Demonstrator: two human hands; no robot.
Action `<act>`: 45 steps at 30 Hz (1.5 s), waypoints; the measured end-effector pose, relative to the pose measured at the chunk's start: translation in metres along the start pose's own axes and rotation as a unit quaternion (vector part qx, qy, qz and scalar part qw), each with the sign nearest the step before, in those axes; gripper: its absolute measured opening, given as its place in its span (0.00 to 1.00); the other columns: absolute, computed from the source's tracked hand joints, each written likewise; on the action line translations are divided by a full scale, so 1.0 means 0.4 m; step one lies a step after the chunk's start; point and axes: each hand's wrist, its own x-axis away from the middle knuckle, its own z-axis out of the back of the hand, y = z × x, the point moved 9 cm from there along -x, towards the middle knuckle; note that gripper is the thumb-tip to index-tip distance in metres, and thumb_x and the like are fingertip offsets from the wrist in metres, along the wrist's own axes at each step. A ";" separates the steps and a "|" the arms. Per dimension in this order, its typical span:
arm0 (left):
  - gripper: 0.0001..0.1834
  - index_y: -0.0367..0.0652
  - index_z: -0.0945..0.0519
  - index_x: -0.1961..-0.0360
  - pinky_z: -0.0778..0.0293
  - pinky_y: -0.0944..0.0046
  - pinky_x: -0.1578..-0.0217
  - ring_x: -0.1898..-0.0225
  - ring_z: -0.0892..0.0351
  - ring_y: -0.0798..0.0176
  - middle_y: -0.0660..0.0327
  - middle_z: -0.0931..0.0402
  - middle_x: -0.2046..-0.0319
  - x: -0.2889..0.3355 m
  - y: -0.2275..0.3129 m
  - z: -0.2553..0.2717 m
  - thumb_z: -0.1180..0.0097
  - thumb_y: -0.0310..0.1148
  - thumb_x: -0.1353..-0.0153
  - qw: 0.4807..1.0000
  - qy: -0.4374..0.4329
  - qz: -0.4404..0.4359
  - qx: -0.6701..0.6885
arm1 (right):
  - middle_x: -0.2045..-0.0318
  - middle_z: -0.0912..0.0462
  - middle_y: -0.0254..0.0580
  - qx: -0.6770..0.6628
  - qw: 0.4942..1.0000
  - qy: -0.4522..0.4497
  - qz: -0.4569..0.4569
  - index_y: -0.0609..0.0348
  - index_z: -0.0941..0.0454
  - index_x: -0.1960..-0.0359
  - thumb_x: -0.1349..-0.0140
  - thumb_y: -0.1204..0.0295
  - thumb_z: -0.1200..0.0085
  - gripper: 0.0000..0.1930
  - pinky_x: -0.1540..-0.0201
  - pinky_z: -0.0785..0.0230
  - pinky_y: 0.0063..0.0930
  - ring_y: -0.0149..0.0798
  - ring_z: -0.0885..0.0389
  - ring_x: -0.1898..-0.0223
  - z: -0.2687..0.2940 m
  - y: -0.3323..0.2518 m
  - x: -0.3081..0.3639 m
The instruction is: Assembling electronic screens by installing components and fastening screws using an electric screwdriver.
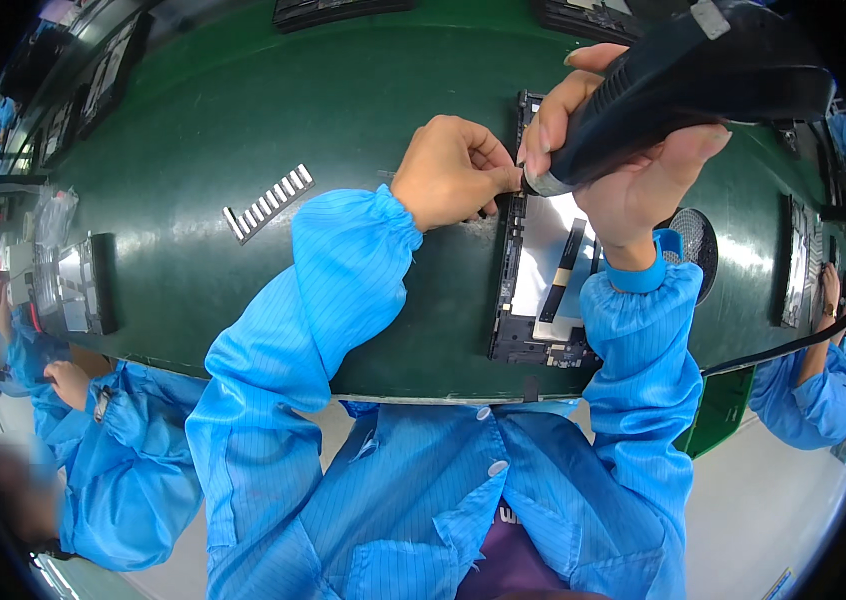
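Observation:
My right hand (633, 195) is wrapped round a bulky black hand-held tool (688, 95) with a ribbed side. Its pale rounded tip points down at the left edge of an opened electronic device (533, 255), which looks like a laptop base. The device has a black frame, silver panels and a black strip (563, 275) across them. At that same edge, beside the tool's tip, my left hand (451, 175) is closed in a pinch; what its fingertips hold, if anything, is hidden. My right forearm and hand cover part of the device.
Left of my left hand, a dark strip (268, 205) carrying several silvery blocks lies on the green table (183, 110). A round black mesh object (701, 255) sits behind my right wrist. Similar devices stand at left (78, 285) and right (796, 260). Co-workers' hands (68, 385) show at both sides.

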 end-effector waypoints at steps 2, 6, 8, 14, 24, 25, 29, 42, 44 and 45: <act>0.06 0.33 0.21 0.77 0.29 0.73 0.85 0.83 0.23 0.71 0.60 0.22 0.83 0.001 -0.005 0.002 0.38 0.27 0.52 1.000 0.006 0.002 -0.001 | 0.79 0.28 0.44 0.017 1.000 -0.024 -0.004 0.67 0.37 0.51 0.57 0.21 0.78 0.55 0.77 0.33 0.31 0.37 0.28 0.81 -0.014 -0.003 -0.005; 0.07 0.32 0.21 0.77 0.28 0.72 0.84 0.83 0.22 0.70 0.59 0.22 0.82 0.005 -0.003 0.006 0.39 0.26 0.51 1.000 0.008 -0.005 0.002 | 0.80 0.28 0.44 0.029 0.997 -0.068 -0.002 0.67 0.37 0.52 0.57 0.21 0.77 0.54 0.77 0.33 0.30 0.37 0.28 0.81 -0.041 0.005 0.005; 0.07 0.32 0.21 0.77 0.27 0.72 0.84 0.83 0.22 0.70 0.59 0.23 0.82 0.007 0.002 0.011 0.39 0.27 0.51 1.000 0.012 -0.007 0.002 | 0.80 0.28 0.44 0.039 0.997 -0.072 -0.001 0.67 0.37 0.52 0.57 0.21 0.76 0.54 0.77 0.32 0.29 0.37 0.28 0.82 -0.045 0.002 0.009; 0.08 0.34 0.19 0.68 0.27 0.71 0.82 0.81 0.24 0.70 0.57 0.21 0.78 0.016 0.065 0.107 0.41 0.28 0.46 0.996 -0.007 -0.058 -0.064 | 0.82 0.28 0.41 -0.023 0.999 -0.011 0.041 0.72 0.32 0.55 0.54 0.25 0.66 0.52 0.82 0.36 0.21 0.31 0.28 0.83 -0.026 -0.015 -0.003; 0.16 0.41 0.20 0.70 0.34 0.66 0.76 0.78 0.34 0.64 0.61 0.27 0.74 0.106 0.055 0.138 0.29 0.32 0.62 0.907 0.131 -0.190 -0.352 | 0.79 0.30 0.42 -0.059 0.985 0.018 0.158 0.68 0.44 0.43 0.48 0.27 0.77 0.52 0.79 0.34 0.33 0.35 0.28 0.82 0.141 -0.195 0.041; 0.16 0.41 0.20 0.70 0.34 0.66 0.76 0.78 0.34 0.64 0.61 0.27 0.74 0.106 0.065 0.130 0.29 0.32 0.62 0.905 0.125 -0.200 -0.355 | 0.79 0.30 0.41 -0.032 0.985 0.033 0.169 0.69 0.44 0.43 0.48 0.27 0.78 0.51 0.80 0.34 0.33 0.34 0.28 0.82 0.172 -0.209 0.060; 0.15 0.39 0.20 0.73 0.29 0.65 0.75 0.77 0.26 0.63 0.59 0.24 0.78 0.082 0.034 0.132 0.29 0.33 0.62 0.929 0.087 -0.133 -0.335 | 0.80 0.30 0.40 0.066 0.980 0.088 0.164 0.69 0.47 0.41 0.47 0.27 0.78 0.52 0.79 0.34 0.33 0.33 0.29 0.82 0.293 -0.257 0.121; 0.14 0.32 0.22 0.83 0.38 0.68 0.84 0.87 0.35 0.70 0.59 0.29 0.90 0.064 0.076 0.145 0.29 0.31 0.62 0.912 0.096 -0.093 -0.387 | 0.84 0.24 0.36 0.108 0.941 0.276 0.166 0.66 0.28 0.63 0.53 0.85 0.38 0.15 0.81 0.34 0.20 0.29 0.25 0.85 0.517 -0.212 0.217; 0.14 0.32 0.22 0.83 0.38 0.68 0.84 0.87 0.35 0.70 0.59 0.30 0.90 0.065 0.072 0.137 0.29 0.31 0.62 0.908 0.098 -0.094 -0.396 | 0.84 0.24 0.36 0.118 0.936 0.289 0.160 0.66 0.29 0.65 0.53 0.84 0.38 0.14 0.82 0.35 0.19 0.28 0.26 0.85 0.520 -0.206 0.221; 0.14 0.33 0.23 0.84 0.37 0.67 0.82 0.86 0.33 0.68 0.59 0.29 0.88 0.072 0.071 0.139 0.29 0.30 0.62 0.906 0.114 -0.093 -0.396 | 0.84 0.24 0.36 0.118 0.935 0.293 0.161 0.66 0.29 0.65 0.53 0.84 0.38 0.14 0.82 0.35 0.19 0.28 0.26 0.85 0.524 -0.204 0.220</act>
